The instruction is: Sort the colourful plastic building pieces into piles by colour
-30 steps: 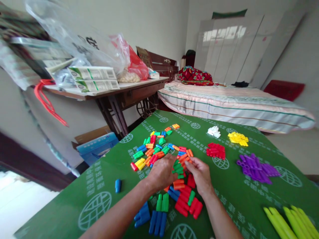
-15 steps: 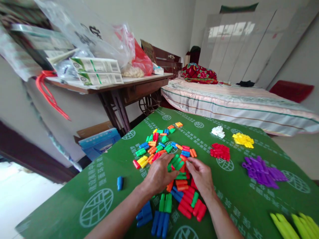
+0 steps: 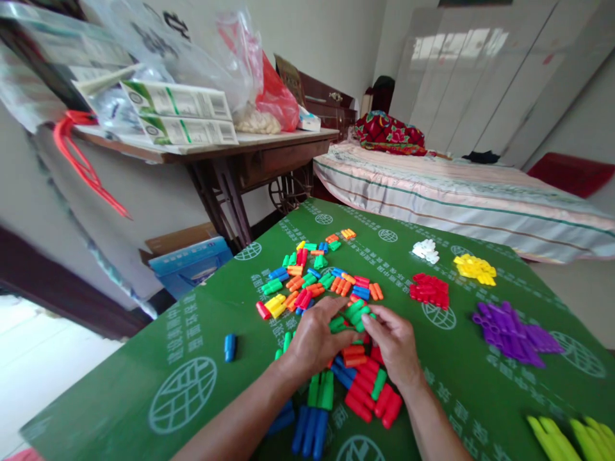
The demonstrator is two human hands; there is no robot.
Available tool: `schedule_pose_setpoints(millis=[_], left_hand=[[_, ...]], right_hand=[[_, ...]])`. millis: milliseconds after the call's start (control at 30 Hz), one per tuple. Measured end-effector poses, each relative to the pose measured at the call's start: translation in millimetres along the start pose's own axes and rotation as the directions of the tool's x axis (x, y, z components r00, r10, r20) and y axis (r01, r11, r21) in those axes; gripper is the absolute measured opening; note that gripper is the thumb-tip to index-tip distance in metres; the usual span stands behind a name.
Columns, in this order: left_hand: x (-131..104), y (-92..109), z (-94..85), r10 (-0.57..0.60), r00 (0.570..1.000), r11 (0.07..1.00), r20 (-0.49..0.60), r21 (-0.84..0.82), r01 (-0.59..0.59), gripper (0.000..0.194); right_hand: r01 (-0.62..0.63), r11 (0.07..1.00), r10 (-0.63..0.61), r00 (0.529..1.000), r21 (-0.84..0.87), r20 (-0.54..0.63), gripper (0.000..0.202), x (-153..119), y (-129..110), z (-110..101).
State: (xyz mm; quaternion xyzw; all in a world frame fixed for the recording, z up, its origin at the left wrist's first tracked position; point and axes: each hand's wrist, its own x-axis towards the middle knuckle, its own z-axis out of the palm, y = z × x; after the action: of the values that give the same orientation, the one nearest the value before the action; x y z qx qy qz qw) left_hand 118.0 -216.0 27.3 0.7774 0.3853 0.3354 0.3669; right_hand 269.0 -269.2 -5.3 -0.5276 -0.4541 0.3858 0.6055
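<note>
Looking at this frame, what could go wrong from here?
1. The fingers of the left hand and right hand are at green pieces in a crowded cluster, so they might nudge the nearby orange pieces.
2. The left forearm partly hides some blue pieces; it could drag them.
3. One blue piece lies apart, left of that forearm, and might be overlooked.

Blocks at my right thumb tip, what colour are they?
The blocks are green; the head view shows them best.
</note>
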Motion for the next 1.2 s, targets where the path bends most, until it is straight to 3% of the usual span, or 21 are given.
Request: schedule_pose_setpoints(millis=[100, 233, 300, 400, 533, 733, 900, 1200], left_hand=[[2, -1, -2.7, -0.15, 0.988, 0.966, -0.023, -0.214, 0.141, 0.036], [1, -5, -3.4, -0.308, 0.951, 0.811, -0.024, -0.529, 0.249, 0.032], [-1, -6, -3.6, -0.323, 0.946, 0.737, 0.037, -0.617, 0.276, 0.033], [-5, -6, -4.6, -0.248, 0.955, 0.68, 0.161, -0.673, 0.29, 0.04], [-7, -1, -3.8, -0.14, 0.961, 0.67, 0.24, -0.691, 0.27, 0.05], [-9, 1, -1.0, -0.073, 0.953, 0.83, 0.294, -0.512, 0.221, 0.058], [-9, -2, -6.5, -0.042, 0.957, 0.912, 0.288, -0.38, 0.155, 0.063], [-10, -3, -2.1, -0.09, 0.964, 0.897, 0.249, -0.401, 0.187, 0.065]], right_hand=[[-0.044, 0.994, 0.045, 0.999, 0.099, -0.016, 0.027, 0, 2, -2], [-0.101, 0.979, 0.09, 0.994, 0.177, 0.068, 0.029, 0, 2, 0], [-0.11, 0.975, 0.096, 0.992, 0.191, 0.08, 0.028, 0, 1, 1], [-0.101, 0.971, 0.094, 0.995, 0.218, 0.038, 0.027, 0, 1, 1], [-0.087, 0.961, 0.099, 0.994, 0.262, -0.034, 0.026, 1, 1, 1], [-0.102, 0.968, 0.105, 0.994, 0.229, -0.002, 0.027, 0, -1, 3], [-0.122, 0.975, 0.123, 0.992, 0.184, 0.008, 0.028, -1, 1, 3], [-0.152, 0.953, 0.152, 0.988, 0.263, 0.017, 0.03, -2, 2, 6]])
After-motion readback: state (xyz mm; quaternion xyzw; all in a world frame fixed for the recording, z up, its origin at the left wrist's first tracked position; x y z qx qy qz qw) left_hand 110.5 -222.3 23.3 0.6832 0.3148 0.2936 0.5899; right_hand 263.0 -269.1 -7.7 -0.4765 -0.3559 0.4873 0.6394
